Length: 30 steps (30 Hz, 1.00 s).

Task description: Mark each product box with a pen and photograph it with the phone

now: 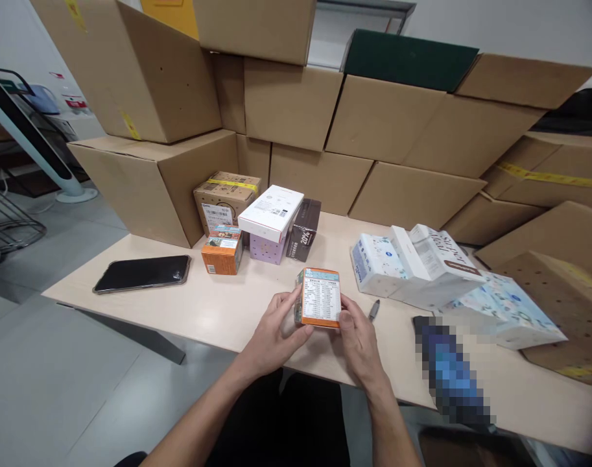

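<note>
Between my two hands is an orange box point(321, 297), its printed label panel turned up towards me. My left hand point(279, 332) grips its left side, thumb along the near lower edge. On the opposite side, my right hand point(358, 334) closes on the box's right edge. A dark pen point(374, 310) lies on the table just right of my right hand. Beyond the held box stand a similar orange box point(222, 251), a white box point(271, 211) on top of a lilac box point(267, 249), and a dark box point(304, 230) marked 20%.
A black phone point(142, 272) lies at the table's left. A brown taped carton point(226, 194) stands behind the small boxes. Tissue packs point(379, 263) and a white paper bag point(444, 259) are at right, near a pixelated device point(451, 370). Large cardboard boxes point(286, 104) wall off the back.
</note>
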### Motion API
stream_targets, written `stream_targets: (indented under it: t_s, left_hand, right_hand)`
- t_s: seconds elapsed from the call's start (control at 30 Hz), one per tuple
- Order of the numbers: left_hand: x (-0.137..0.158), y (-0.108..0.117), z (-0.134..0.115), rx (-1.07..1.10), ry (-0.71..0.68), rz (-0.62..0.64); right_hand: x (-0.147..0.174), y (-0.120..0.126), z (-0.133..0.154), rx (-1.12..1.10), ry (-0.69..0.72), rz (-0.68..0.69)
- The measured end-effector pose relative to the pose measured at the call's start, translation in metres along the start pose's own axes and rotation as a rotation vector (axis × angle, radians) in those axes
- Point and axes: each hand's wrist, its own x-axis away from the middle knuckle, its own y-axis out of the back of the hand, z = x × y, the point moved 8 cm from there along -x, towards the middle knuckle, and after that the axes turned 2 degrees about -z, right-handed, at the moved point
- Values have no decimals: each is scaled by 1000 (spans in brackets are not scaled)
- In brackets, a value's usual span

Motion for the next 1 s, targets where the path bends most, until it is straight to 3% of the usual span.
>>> stream_targets:
  t_s: [0.07,0.17,0.27,0.33,0.43,0.53,0.6,0.8,1.0]
  left_hand:
    - [1,2,3,-24,0,-28]
    - [2,4,8,-57,22,-77]
    - [1,5,8,-100,22,-112]
    - [1,5,3,-134,-12,-118]
    - [1,4,-5,-179,-73,-115]
    - [3,2,-10,-266,-110,-127]
    - [6,0,-11,-349,-131,-134]
    - [6,-10,-20,-600,-233,-179]
    - [-2,-19,-22,-737,-289,-250]
  right_hand:
    - [1,2,-2,-23,-3,-27]
    - [1,15,-8,-12,-37,-171]
    - [0,35,-7,144,-10,-355]
    - [0,46,-6,306,24,-404]
    - [-1,53,-15,652,-14,-326]
    - [2,53,-28,996,-66,-128]
    - [5,49,-31,1106,-32,-4]
    - [3,41,-20,1118,85,119]
    - [-2,53,-15,807,136,-20]
